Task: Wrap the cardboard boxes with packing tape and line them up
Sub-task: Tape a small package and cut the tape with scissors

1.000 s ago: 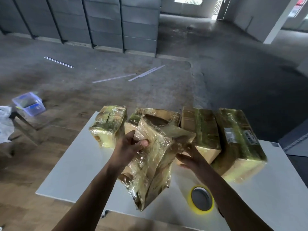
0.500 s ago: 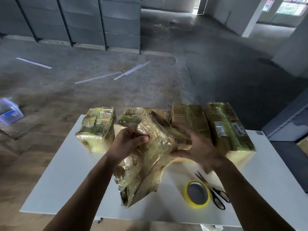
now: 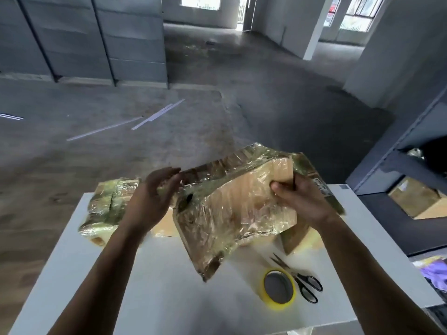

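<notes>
Both hands hold a crumpled cardboard box (image 3: 229,213) covered in shiny yellowish tape, raised above the white table (image 3: 150,281). My left hand (image 3: 154,197) touches its upper left edge with fingers nearly straight. My right hand (image 3: 300,201) grips its upper right corner, thumb on the front face. Behind the left hand lies another taped box (image 3: 108,209) on the table. More taped boxes (image 3: 321,187) show partly behind my right hand. A yellow tape roll (image 3: 279,290) lies flat near the table's front right.
Black scissors (image 3: 302,281) lie beside the tape roll on its right. A dark shelf unit (image 3: 399,189) with a cardboard box inside stands to the right of the table. Thin white strips (image 3: 135,124) lie on the concrete floor beyond.
The held box has been lifted and turned from hanging upright to lying sideways. My right hand moved to its upper right corner. The view has swung to the right.
</notes>
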Tool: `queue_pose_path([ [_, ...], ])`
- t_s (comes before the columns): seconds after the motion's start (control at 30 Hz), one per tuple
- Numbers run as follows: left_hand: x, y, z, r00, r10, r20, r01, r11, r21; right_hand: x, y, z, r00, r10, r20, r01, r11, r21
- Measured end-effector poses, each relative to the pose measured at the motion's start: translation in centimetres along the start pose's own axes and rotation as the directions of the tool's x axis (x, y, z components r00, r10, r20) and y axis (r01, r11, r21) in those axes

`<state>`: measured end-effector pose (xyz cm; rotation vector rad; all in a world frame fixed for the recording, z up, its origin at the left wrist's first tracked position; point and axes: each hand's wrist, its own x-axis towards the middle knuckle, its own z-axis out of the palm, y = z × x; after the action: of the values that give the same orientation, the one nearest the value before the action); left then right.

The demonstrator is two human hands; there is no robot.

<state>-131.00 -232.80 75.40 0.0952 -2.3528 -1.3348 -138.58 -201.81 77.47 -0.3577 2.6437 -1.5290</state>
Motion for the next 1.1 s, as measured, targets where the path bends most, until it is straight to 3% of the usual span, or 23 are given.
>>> queue_pose_path([
  [0.17, 0.5, 1.2, 2.9, 0.97, -0.233, 0.07, 0.241, 0.877, -0.415, 0.4, 0.1, -0.1, 0.976, 0.138, -0.169, -0.126, 0.989, 0.079],
  [0.27, 0.1, 1.4, 4.7, 0.956, -0.21, 0.205, 0.287, 0.817, -0.5, 0.6, 0.8, -0.8, 0.944, 0.215, -0.252, -0.167, 0.966, 0.198],
  [0.43, 1.1, 2.9, 7.8, 0.988, -0.009, 0.154, 0.043, 0.975, -0.218, 1.0, 2.0, -2.5, 0.938, 0.267, -0.222, -0.2, 0.937, 0.285],
  [0.53, 2.6, 4.6, 9.0, 0.992, 0.019, 0.121, 0.005, 0.98, -0.197, 1.5, 2.9, -4.4, 0.957, 0.196, -0.213, -0.142, 0.959, 0.244],
  [0.7, 6.4, 10.4, 11.1, 0.977, 0.148, 0.155, -0.154, 0.988, 0.025, 2.8, 5.5, -9.4, 0.971, 0.048, -0.232, -0.042, 0.999, 0.03],
  [0.8, 8.5, 14.8, 13.5, 0.96, 0.239, 0.144, -0.265, 0.942, 0.206, 3.6, 7.5, -12.1, 0.944, 0.007, -0.329, 0.018, 0.997, 0.073],
  [0.9, 9.5, 18.1, 17.4, 0.94, 0.333, -0.068, -0.286, 0.884, 0.371, 4.8, 9.8, -14.4, 0.904, 0.085, -0.42, 0.02, 0.971, 0.238],
  [0.97, 9.3, 19.2, 20.3, 0.934, 0.279, -0.224, -0.18, 0.907, 0.38, 5.6, 11.4, -16.2, 0.883, 0.176, -0.436, -0.023, 0.942, 0.334],
  [1.0, 8.8, 19.5, 22.0, 0.951, 0.184, -0.248, -0.106, 0.95, 0.295, 5.9, 12.2, -17.2, 0.871, 0.207, -0.446, -0.043, 0.935, 0.352],
  [1.03, 8.3, 19.7, 23.9, 0.974, 0.061, -0.218, -0.024, 0.985, 0.169, 6.2, 13.0, -18.2, 0.858, 0.232, -0.458, -0.055, 0.928, 0.367],
  [1.1, 6.9, 20.3, 28.2, 0.989, -0.145, -0.029, 0.143, 0.988, -0.059, 6.3, 14.5, -20.0, 0.833, 0.282, -0.476, -0.063, 0.903, 0.425],
])
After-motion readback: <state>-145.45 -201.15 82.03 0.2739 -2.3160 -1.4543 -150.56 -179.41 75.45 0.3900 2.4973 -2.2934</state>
